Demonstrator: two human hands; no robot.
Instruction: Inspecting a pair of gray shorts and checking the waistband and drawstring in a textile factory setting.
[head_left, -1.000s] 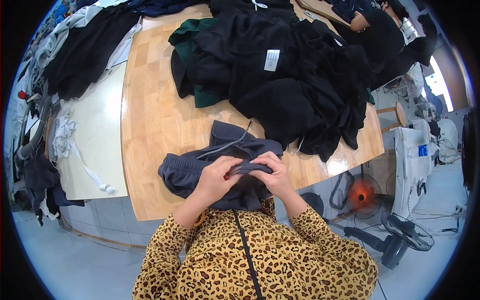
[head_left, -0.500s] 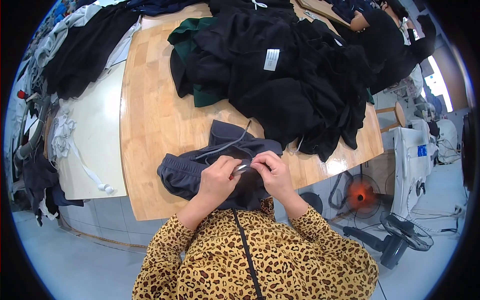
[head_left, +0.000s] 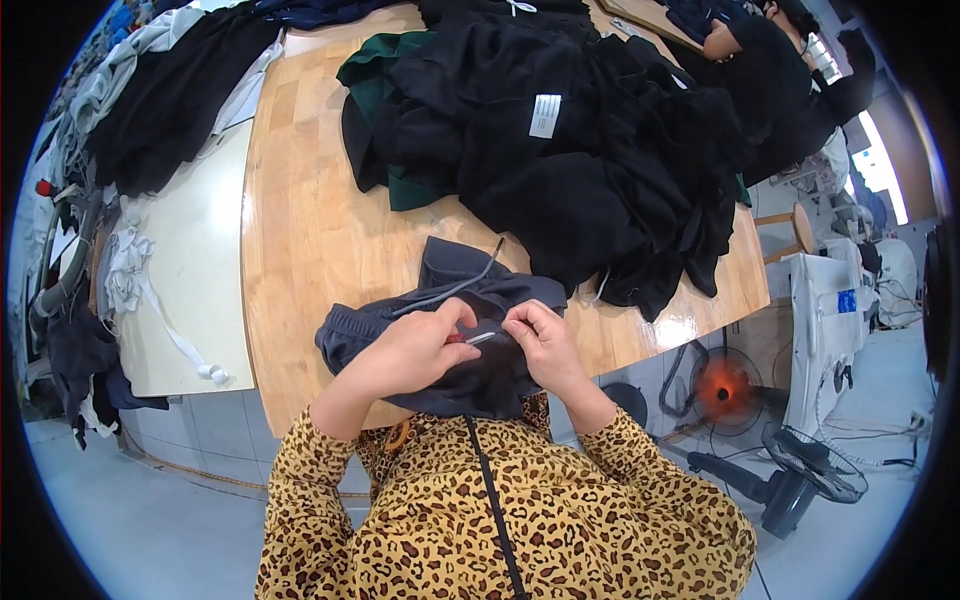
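A dark grey garment [head_left: 455, 385] with a gathered elastic waistband [head_left: 345, 350] lies at the table's near edge, a grey drawstring [head_left: 455, 290] trailing across it. In my left hand [head_left: 415, 350] is a small cutting tool, seemingly thread snips [head_left: 482, 338], with a metal blade and a bit of red by the fingers. The blade points right, toward my right hand [head_left: 545, 345]. That hand is pinched closed over the garment's right side; whether cloth or thread is between its fingertips cannot be made out.
A large heap of black clothes [head_left: 580, 150], with dark green cloth [head_left: 410, 195], covers the far part of the wooden table [head_left: 300, 200]. More garments [head_left: 170, 110] lie on the pale table at left. A fan [head_left: 815, 465] stands low at right. Another person [head_left: 790, 90] is at the far right.
My left hand has shifted slightly left and turned, its thumb and forefinger now wider apart and the blade a little away from my right fingertips. The right hand has barely moved.
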